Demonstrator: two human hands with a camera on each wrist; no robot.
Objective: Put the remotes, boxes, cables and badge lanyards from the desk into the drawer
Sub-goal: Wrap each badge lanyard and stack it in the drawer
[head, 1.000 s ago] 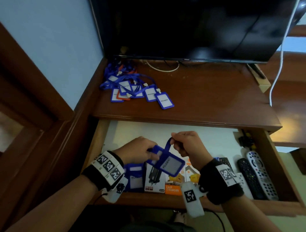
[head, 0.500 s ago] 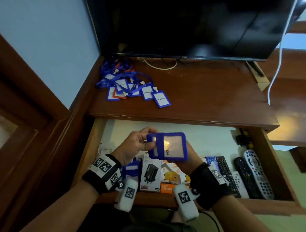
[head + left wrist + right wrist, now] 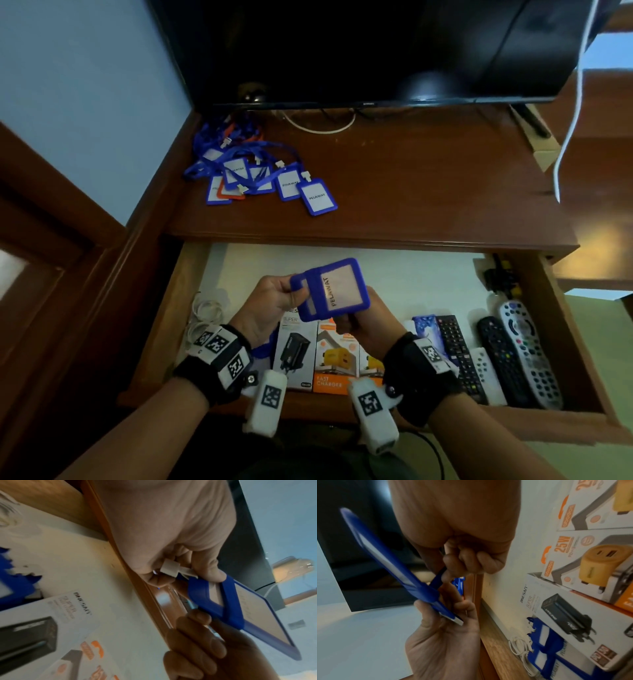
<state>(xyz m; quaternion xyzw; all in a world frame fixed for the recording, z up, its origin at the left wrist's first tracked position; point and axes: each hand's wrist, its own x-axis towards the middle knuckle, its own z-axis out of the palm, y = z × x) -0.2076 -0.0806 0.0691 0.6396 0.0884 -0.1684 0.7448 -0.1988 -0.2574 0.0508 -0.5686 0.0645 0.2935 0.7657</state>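
Both hands hold one blue badge holder [image 3: 334, 289] above the open drawer [image 3: 555, 308]. The left hand [image 3: 270, 301] has its fingers clamped on the clip end; the right hand [image 3: 363, 323] pinches the lanyard strap beneath. More badge lanyards [image 3: 253, 171] lie on the desk [image 3: 428, 192] behind the drawer.

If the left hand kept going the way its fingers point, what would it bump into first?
Probably the right hand: the left hand points across at it, both holding the blue badge. Depth is unclear.

A blue badge holder [image 3: 334, 291] reading "PELAWAT", strap wrapped round it, tilted above the open drawer [image 3: 561, 325].
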